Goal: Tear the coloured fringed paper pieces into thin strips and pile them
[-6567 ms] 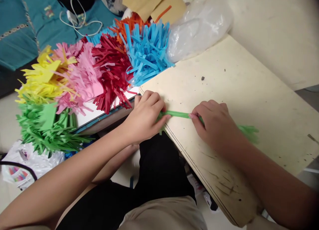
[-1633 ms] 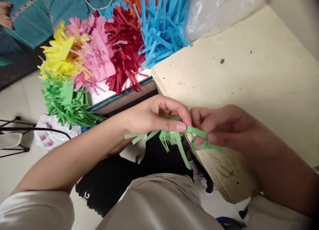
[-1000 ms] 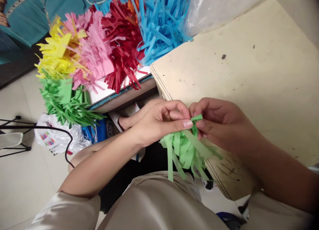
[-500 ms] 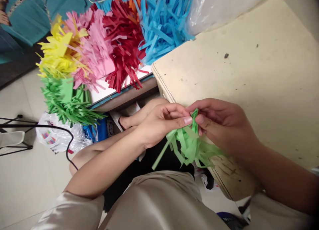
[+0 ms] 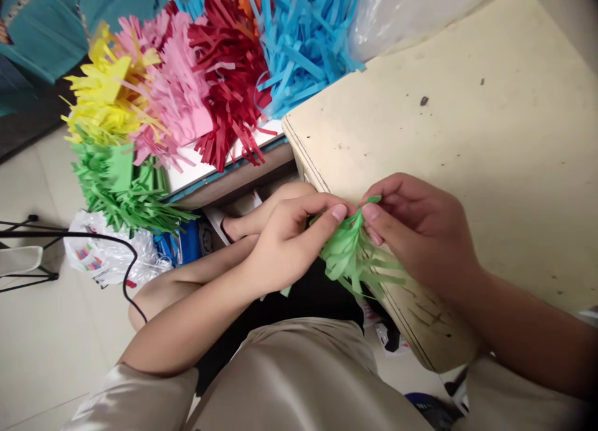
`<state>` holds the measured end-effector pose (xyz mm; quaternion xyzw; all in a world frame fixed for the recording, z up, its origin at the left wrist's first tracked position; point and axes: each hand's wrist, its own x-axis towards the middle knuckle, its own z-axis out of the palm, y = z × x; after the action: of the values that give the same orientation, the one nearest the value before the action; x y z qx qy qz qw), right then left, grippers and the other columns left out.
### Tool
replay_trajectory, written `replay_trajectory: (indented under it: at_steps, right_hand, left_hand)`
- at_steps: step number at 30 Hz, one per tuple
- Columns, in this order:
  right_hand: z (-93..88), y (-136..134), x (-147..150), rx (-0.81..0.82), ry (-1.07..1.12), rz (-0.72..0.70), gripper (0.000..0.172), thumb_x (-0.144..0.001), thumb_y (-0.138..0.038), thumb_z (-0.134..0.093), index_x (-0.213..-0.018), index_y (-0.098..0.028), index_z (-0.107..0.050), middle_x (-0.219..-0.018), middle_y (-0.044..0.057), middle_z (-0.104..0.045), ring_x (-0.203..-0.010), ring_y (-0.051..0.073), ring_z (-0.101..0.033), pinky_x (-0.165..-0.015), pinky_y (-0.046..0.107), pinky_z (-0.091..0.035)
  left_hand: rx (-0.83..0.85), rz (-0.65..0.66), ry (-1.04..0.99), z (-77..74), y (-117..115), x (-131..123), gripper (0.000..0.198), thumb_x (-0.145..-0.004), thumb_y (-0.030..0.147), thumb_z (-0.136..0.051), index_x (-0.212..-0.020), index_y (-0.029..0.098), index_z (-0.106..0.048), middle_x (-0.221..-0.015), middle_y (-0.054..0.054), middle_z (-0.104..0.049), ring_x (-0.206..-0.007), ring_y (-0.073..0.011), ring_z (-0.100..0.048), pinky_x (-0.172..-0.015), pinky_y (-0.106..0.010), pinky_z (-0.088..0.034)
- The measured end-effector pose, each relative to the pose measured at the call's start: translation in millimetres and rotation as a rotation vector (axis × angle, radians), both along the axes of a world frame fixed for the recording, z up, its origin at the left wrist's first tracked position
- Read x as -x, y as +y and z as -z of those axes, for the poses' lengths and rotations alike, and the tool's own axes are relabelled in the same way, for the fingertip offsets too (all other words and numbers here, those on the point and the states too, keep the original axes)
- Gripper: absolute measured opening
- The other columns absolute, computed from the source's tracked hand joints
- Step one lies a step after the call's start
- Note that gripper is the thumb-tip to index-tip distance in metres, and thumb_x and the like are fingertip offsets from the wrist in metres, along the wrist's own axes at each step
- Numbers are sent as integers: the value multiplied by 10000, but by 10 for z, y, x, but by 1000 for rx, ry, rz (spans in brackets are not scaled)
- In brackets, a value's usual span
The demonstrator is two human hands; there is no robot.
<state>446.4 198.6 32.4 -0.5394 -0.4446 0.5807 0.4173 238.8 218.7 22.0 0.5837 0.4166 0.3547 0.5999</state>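
Observation:
Between my hands, over the near edge of the cream table, hangs a light green paper tassel (image 5: pixel 348 256) with its strips spread downward. My left hand (image 5: pixel 299 232) pinches it near the top left, thumb against the fingers. From the other side my right hand (image 5: pixel 415 225) grips the twisted top between thumb and fingertips. A small folded green tip pokes out above the right thumb. Part of the tassel is hidden behind my left hand.
Fringed paper bundles lie on a white-topped surface at upper left: green (image 5: pixel 121 182), yellow (image 5: pixel 107 88), pink (image 5: pixel 177 88), red (image 5: pixel 233 76) and blue (image 5: pixel 308 51). A clear plastic bag (image 5: pixel 411 14) rests on the cream table (image 5: pixel 504 144). A black cable (image 5: pixel 126 256) crosses at left.
My left hand has shifted slightly left along the tassel's top. My right hand has risen a little, and the twisted green tip now leans right instead of standing upright.

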Motion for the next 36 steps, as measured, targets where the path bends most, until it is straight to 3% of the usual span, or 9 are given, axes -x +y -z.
replay_trajectory:
  at_steps: [3,6,8,11,13,16,21,29,36]
  right_hand:
    - [0,-27,15,-57,-99,52,315,-905,-409,-973,-895,-241,-706,-696,-22,-664,-559,115,-546,-501,287,-420]
    - [18,-31,6,-107,-157,67,345,-882,-397,-996,-857,-231,-695,-684,-19,-683,-562,119,-588,-483,264,-436]
    - [23,-18,-23,-102,-121,30,341,-899,-409,-988,-866,-231,-699,-668,-25,-677,-546,118,-593,-471,256,-448]
    - [10,7,-99,-94,47,-85,188,-1006,-390,-895,-1039,-248,-776,-671,-38,-687,-525,114,-606,-470,249,-469]
    - [-1,19,-153,-134,184,-191,114,-1055,-318,-837,-1156,-270,-813,-728,-32,-727,-582,126,-689,-511,250,-523]
    - [1,34,-215,-229,275,-329,117,-1049,-187,-814,-1134,-263,-839,-848,-7,-789,-707,160,-804,-602,271,-616]
    - [49,102,-285,-310,171,-397,118,-1034,-136,-809,-1065,-249,-811,-879,-3,-785,-717,149,-796,-635,266,-621]
    - [96,124,-304,-448,43,-482,183,-1102,-189,-744,-925,-225,-776,-851,7,-763,-749,113,-732,-682,243,-563]
    - [218,191,-342,-525,-78,-531,148,-1094,-227,-735,-964,-220,-805,-886,13,-799,-773,133,-749,-709,267,-585]
  left_hand:
    - [-126,28,91,-47,-19,-3,283,-1015,481,-866,-1097,210,-865,-1071,-97,-858,-1008,-242,-782,-959,-366,-625]
    - [-178,6,147,-61,-21,-49,257,-910,383,-965,-1023,195,-831,-1022,-81,-853,-977,-221,-782,-972,-349,-632]
    - [-77,13,92,-53,-1,-64,230,-924,362,-948,-979,185,-813,-978,-79,-852,-945,-208,-796,-941,-333,-646]
    - [264,147,-151,-29,56,-28,272,-940,401,-949,-985,171,-811,-977,-94,-872,-913,-215,-843,-892,-329,-678]
    - [509,255,-309,-10,89,20,277,-932,402,-965,-992,171,-823,-974,-95,-881,-888,-219,-862,-870,-323,-691]
    - [746,356,-458,22,95,72,246,-914,359,-983,-1026,181,-855,-933,-84,-880,-875,-215,-870,-857,-302,-697]
    - [869,357,-543,78,26,64,268,-864,347,-1020,-1016,177,-879,-902,-82,-869,-883,-219,-867,-883,-298,-701]
    - [1040,438,-559,252,-84,46,315,-766,356,-1068,-937,145,-909,-887,-100,-855,-685,-168,-798,-688,-247,-680]
    - [1030,334,-658,443,-266,-48,358,-663,363,-1099,-829,117,-898,-805,-123,-828,-650,-155,-776,-646,-212,-638]
